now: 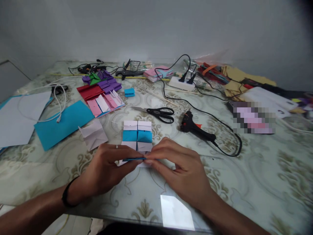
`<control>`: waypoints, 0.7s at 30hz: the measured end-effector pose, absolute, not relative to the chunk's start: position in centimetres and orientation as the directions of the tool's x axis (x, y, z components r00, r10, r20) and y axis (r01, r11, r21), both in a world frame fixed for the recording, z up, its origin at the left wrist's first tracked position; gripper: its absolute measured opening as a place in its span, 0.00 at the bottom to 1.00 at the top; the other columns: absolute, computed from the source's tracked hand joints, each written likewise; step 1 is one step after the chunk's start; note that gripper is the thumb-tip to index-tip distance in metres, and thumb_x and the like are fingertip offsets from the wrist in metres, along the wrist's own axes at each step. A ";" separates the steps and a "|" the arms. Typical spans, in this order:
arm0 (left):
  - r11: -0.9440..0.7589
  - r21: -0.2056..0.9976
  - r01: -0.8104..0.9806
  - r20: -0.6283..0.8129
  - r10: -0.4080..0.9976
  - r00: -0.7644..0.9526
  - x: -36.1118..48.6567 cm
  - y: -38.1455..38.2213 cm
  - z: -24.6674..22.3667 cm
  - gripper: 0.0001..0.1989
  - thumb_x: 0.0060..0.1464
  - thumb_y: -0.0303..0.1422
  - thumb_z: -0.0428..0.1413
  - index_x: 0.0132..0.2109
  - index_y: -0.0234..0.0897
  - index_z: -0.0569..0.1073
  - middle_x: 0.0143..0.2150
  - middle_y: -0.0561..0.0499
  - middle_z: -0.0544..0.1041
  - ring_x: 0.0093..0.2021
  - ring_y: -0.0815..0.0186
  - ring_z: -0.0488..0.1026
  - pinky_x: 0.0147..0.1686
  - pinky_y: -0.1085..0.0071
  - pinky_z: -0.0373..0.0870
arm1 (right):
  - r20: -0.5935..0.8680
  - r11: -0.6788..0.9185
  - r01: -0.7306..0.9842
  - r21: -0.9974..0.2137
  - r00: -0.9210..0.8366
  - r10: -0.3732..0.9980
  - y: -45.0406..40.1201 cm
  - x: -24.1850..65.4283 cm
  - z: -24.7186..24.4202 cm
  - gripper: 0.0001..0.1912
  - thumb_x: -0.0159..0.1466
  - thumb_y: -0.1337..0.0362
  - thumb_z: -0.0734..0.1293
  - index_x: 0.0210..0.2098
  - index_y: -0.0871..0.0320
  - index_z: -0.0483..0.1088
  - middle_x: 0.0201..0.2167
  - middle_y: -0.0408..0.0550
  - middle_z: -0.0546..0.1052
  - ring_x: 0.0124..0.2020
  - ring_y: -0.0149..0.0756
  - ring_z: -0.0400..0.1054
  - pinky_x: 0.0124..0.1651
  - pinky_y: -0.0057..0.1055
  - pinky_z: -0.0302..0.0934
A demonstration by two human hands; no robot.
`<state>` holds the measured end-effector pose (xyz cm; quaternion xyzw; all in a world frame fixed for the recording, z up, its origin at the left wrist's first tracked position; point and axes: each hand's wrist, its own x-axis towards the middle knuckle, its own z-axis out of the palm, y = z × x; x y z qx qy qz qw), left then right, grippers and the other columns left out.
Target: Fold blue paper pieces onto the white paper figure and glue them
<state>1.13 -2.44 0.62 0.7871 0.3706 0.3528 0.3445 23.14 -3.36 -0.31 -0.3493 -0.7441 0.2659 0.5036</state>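
Note:
Between my two hands is a narrow folded strip of blue paper. My left hand pinches its left part between thumb and fingers. Meeting it at the middle, my right hand pinches the right part, fingertips nearly touching the left ones. Beneath and beyond the hands lies a folded paper piece with white and blue bands and a dark line down its centre; its near end is partly hidden. Black-handled scissors lie just past it. A black glue gun rests beyond my right hand.
Blue paper, white sheets and a white cable lie on the left. Folded pink, red and purple papers sit farther back. A white power strip feeds the glue gun's cord; a phone lies right.

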 end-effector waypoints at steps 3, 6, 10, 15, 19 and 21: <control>-0.454 0.825 0.337 0.259 0.833 0.488 0.9 -2.4 0.6 0.06 0.64 0.30 0.63 0.44 0.43 0.85 0.39 0.52 0.89 0.37 0.65 0.86 0.36 0.76 0.79 | 0.552 0.604 0.239 -0.760 -0.253 0.795 -3.5 23.1 -0.2 0.04 0.65 0.74 0.75 0.38 0.59 0.81 0.33 0.46 0.82 0.35 0.32 0.76 0.39 0.30 0.71; -0.414 0.844 0.342 0.217 0.846 0.487 0.8 -2.5 0.6 0.05 0.63 0.31 0.64 0.43 0.43 0.86 0.39 0.53 0.89 0.36 0.65 0.86 0.35 0.75 0.78 | 0.535 0.594 0.230 -0.771 -0.273 0.800 -3.6 23.0 -0.1 0.04 0.65 0.73 0.74 0.38 0.60 0.81 0.33 0.47 0.82 0.36 0.33 0.77 0.40 0.29 0.72; -0.394 0.851 0.348 0.196 0.852 0.485 1.0 -2.6 0.6 0.04 0.63 0.31 0.64 0.42 0.43 0.86 0.38 0.52 0.89 0.36 0.65 0.85 0.35 0.75 0.78 | 0.522 0.593 0.239 -0.769 -0.301 0.798 -3.6 23.0 0.1 0.05 0.66 0.74 0.73 0.37 0.59 0.79 0.34 0.47 0.81 0.36 0.32 0.76 0.40 0.29 0.71; -0.376 0.852 0.364 0.178 0.862 0.474 1.2 -2.6 1.3 0.06 0.63 0.31 0.63 0.45 0.43 0.85 0.40 0.52 0.88 0.38 0.64 0.85 0.40 0.73 0.78 | 0.480 0.554 0.282 -0.784 -0.293 0.827 -3.6 23.1 0.4 0.06 0.67 0.73 0.71 0.36 0.57 0.77 0.33 0.45 0.80 0.35 0.32 0.75 0.39 0.29 0.69; -0.392 0.843 0.369 0.189 0.857 0.480 0.9 -2.5 1.5 0.04 0.64 0.32 0.62 0.41 0.43 0.83 0.39 0.52 0.88 0.38 0.64 0.84 0.39 0.71 0.77 | 0.451 0.530 0.289 -0.797 -0.299 0.841 -3.7 23.1 0.5 0.06 0.66 0.73 0.70 0.35 0.56 0.76 0.32 0.44 0.79 0.34 0.33 0.74 0.38 0.29 0.68; -0.402 0.841 0.362 0.198 0.851 0.486 0.8 -2.5 1.3 0.03 0.64 0.32 0.62 0.40 0.43 0.82 0.38 0.52 0.87 0.37 0.64 0.83 0.39 0.71 0.76 | 0.440 0.522 0.284 -0.804 -0.307 0.844 -3.8 23.1 0.4 0.06 0.66 0.73 0.70 0.35 0.56 0.76 0.32 0.44 0.78 0.34 0.32 0.74 0.38 0.29 0.68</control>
